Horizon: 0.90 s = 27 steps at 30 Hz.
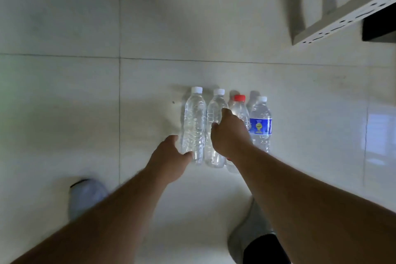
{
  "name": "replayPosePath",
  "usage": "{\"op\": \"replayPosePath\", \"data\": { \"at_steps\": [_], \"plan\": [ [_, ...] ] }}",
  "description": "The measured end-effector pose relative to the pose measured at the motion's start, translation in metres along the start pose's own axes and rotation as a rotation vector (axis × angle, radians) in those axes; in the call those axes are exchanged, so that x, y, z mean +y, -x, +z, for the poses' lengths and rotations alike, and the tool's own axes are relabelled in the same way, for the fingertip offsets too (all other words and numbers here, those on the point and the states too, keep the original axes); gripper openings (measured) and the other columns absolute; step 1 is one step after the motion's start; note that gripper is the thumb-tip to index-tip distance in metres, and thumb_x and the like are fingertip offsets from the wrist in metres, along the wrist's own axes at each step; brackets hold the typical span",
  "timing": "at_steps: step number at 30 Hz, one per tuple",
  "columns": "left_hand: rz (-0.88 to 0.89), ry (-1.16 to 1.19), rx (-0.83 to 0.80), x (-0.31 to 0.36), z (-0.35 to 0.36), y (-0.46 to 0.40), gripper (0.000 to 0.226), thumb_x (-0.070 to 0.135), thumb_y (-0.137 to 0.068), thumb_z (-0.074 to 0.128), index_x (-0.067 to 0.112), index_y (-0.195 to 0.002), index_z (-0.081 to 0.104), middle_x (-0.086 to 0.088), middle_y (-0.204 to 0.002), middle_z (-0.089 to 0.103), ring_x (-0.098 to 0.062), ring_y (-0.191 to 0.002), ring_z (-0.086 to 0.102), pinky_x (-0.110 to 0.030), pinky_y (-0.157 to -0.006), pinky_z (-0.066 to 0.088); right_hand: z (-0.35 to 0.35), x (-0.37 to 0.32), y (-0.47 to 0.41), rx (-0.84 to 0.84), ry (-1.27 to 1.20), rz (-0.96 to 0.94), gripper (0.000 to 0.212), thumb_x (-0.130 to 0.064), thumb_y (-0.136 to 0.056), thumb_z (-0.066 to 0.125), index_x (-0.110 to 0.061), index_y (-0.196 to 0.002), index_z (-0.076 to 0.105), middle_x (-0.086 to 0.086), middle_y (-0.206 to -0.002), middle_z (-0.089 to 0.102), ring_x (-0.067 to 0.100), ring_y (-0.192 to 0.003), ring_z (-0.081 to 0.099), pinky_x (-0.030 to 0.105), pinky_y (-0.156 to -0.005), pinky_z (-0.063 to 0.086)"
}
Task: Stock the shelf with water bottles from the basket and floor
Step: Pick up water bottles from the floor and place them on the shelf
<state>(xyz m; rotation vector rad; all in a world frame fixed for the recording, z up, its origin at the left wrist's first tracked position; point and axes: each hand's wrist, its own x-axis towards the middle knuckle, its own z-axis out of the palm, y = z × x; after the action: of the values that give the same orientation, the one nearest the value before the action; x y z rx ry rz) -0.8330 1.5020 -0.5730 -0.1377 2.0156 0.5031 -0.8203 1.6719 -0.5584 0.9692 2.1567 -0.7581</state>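
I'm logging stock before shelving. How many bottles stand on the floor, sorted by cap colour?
White cap: 3, the left bottle, the second bottle and the blue-label bottle
Red cap: 1, the red-cap bottle
Total: 4
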Motion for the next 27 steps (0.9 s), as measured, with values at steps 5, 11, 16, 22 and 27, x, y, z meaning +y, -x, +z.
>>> {"op": "replayPosePath", "data": {
  "at_steps": [5, 11, 16, 22, 27],
  "plan": [
    [0.001, 0.037, 0.003, -0.006, 0.007, -0.014, 0.080, 0.048, -0.081, 0.069, 0.020, -0.148, 0.037, -0.001, -0.147, 0.049, -0.021, -0.127, 0.054, -0.027, -0.094, 0.041, 0.011, -0.001, 0.001, 0.101, -0.075, -0.006, 0.040, -0.023, -0.097, 0.050, -0.011, -0.135, 0.046, 0.011, -0.127, 0.058, 0.030, -0.117, 0.055, 0.033, -0.086, 0.043],
    [-0.041, 0.082, 0.035, -0.011, -0.006, -0.026, 0.084, 0.053, -0.079, 0.071, 0.021, -0.148, 0.036, 0.000, -0.148, 0.048, -0.020, -0.128, 0.054, -0.033, -0.098, 0.044, 0.008, -0.008, -0.009, 0.145, -0.172, -0.053, 0.046, -0.036, -0.094, 0.058, -0.018, -0.136, 0.051, 0.003, -0.124, 0.063, 0.024, -0.114, 0.059, 0.035, -0.094, 0.049],
    [-0.064, 0.063, 0.029, -0.011, -0.010, -0.044, 0.086, 0.057, -0.073, 0.076, 0.012, -0.140, 0.046, -0.001, -0.133, 0.058, -0.024, -0.119, 0.058, -0.031, -0.088, 0.045, 0.022, -0.019, -0.033, 0.030, -0.092, 0.029, 0.064, -0.054, -0.085, 0.063, -0.013, -0.134, 0.049, 0.006, -0.125, 0.060, 0.027, -0.107, 0.060, 0.030, -0.079, 0.046],
    [-0.108, 0.122, 0.078, -0.017, -0.013, -0.055, 0.048, 0.047, -0.066, 0.086, 0.023, -0.079, 0.047, 0.012, -0.075, 0.053, -0.001, -0.049, 0.054, -0.010, -0.036, 0.032, 0.037, -0.020, -0.058, -0.145, -0.324, 0.140, 0.052, -0.062, -0.075, 0.071, -0.013, -0.093, 0.065, -0.003, -0.069, 0.064, 0.014, -0.060, 0.059, 0.024, -0.049, 0.039],
    [-0.096, 0.164, 0.023, -0.027, -0.020, -0.048, 0.049, 0.045, -0.068, 0.085, 0.010, -0.085, 0.056, 0.001, -0.077, 0.050, -0.016, -0.062, 0.047, -0.026, -0.053, 0.036, 0.040, -0.013, -0.055, -0.061, -0.340, 0.058, 0.039, -0.053, -0.074, 0.074, -0.019, -0.067, 0.058, -0.008, -0.054, 0.055, 0.010, -0.051, 0.054, 0.022, -0.047, 0.037]
  ]
}}
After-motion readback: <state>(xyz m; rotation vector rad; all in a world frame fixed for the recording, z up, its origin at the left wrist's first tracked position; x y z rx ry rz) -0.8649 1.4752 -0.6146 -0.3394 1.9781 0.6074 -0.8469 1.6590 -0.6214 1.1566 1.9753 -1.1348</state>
